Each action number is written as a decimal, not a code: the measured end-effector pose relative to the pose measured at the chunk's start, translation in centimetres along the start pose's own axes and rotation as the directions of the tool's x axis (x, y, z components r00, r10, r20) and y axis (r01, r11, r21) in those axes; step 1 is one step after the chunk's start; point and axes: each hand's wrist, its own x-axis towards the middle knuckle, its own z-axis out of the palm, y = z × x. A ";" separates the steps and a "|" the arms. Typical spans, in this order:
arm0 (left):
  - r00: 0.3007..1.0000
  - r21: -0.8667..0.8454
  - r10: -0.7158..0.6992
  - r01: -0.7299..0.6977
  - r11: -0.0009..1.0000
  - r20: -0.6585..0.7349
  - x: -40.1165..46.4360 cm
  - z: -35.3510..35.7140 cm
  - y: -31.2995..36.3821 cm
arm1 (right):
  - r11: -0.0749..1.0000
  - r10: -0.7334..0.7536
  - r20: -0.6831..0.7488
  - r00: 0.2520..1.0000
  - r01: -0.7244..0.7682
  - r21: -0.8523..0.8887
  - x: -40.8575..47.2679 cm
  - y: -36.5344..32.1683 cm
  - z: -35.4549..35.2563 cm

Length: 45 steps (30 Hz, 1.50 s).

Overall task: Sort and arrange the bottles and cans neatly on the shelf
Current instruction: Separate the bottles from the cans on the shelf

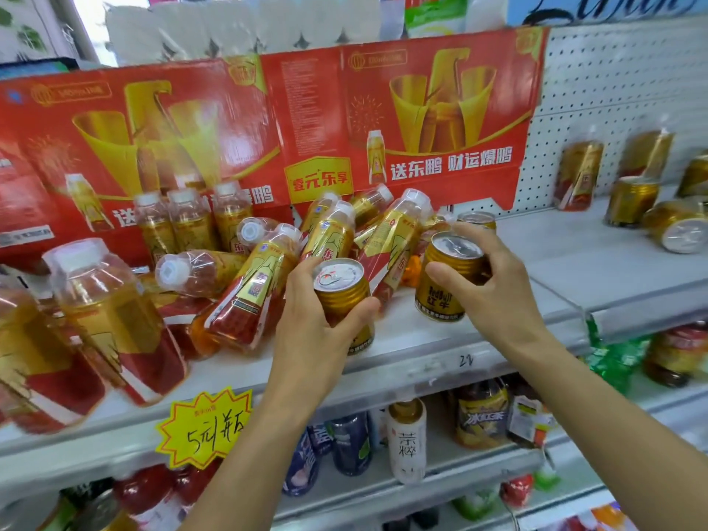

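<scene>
Grey shelf (536, 243) bears toppled bottles (245, 300) and gold cans (632, 201).

Bright, even indoor light, window (95, 17) blown out far left. Soft shadows. Wide-angle bending at edges; motion blur on near-left bottles (111, 320), far-right cans (632, 201).

Premises: retail shop, drinks aisle. Evidence as follows. Tiered grey metal shelf (440, 350) with price-strip front edge; white pegboard back panel (613, 82). Yellow starburst price tag (205, 429), handwritten, clipped to the shelf edge. Red promotional cardboard display (440, 109) with printed slogans behind the stock. Many identical gold-and-red bottles (245, 293) heaped together; gold cans (632, 201) further along the shelf. Lower shelf carries assorted other bottled drinks (406, 440) of differing brands.
</scene>
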 end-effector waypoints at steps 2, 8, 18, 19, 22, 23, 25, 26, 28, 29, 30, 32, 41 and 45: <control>0.999 -0.060 0.016 -0.013 0.998 0.049 0.2 0.7 1.2 | 0.999 -0.032 -0.013 0.999 0.032 0.008 -0.3 -0.7 -1.4; 0.980 -0.180 0.021 0.015 0.983 0.197 0.6 5.1 5.1 | 1.000 -0.024 -0.028 0.999 0.024 -0.002 -0.9 -1.1 -7.8; 0.959 -0.229 0.121 -0.061 0.972 0.256 0.0 21.6 14.7 | 0.994 -0.005 -0.050 0.999 0.000 -0.105 0.3 3.8 -25.8; 0.961 -0.238 0.115 -0.054 0.970 0.252 -0.3 23.7 16.0 | 0.993 -0.001 -0.048 0.999 -0.005 -0.119 0.6 4.6 -28.1; 0.957 -0.273 0.103 -0.027 0.962 0.270 -1.1 30.0 20.0 | 0.988 0.016 -0.040 0.999 -0.022 -0.155 1.3 6.8 -35.0; 0.954 -0.280 0.104 -0.023 0.960 0.280 -1.3 32.1 21.4 | 0.986 0.022 -0.038 0.999 -0.028 -0.162 1.5 7.5 -37.2; 0.951 -0.288 0.115 -0.029 0.957 0.287 -1.6 36.1 23.9 | 0.985 0.027 -0.026 0.999 -0.031 -0.169 2.1 8.9 -41.5; 0.950 -0.290 0.117 -0.030 0.957 0.288 -1.7 38.0 25.1 | 0.983 0.028 -0.022 0.999 -0.031 -0.179 2.5 9.6 -43.4; 0.946 -0.290 0.108 -0.016 0.957 0.305 -1.7 41.6 27.2 | 0.979 0.029 -0.031 0.999 -0.035 -0.202 3.5 11.1 -47.2; 0.942 -0.290 0.106 -0.009 0.957 0.319 -1.6 43.2 28.2 | 0.977 0.033 -0.036 0.999 -0.040 -0.208 4.0 11.8 -48.9; 0.938 -0.288 0.106 -0.006 0.958 0.331 -1.4 44.8 29.1 | 0.976 0.039 -0.039 0.999 -0.046 -0.214 4.5 12.5 -50.6; 0.933 -0.289 0.112 -0.008 0.957 0.343 -0.8 47.8 30.7 | 0.973 0.045 -0.044 0.998 -0.054 -0.224 5.8 13.8 -53.6; 0.937 -0.269 0.144 -0.057 0.961 0.317 4.1 60.8 35.7 | 0.980 0.019 -0.061 0.998 -0.031 -0.196 13.9 22.0 -64.1; 0.948 -0.238 0.136 -0.067 0.969 0.287 7.3 67.1 37.2 | 0.980 0.017 -0.051 0.999 -0.027 -0.196 18.7 25.8 -68.1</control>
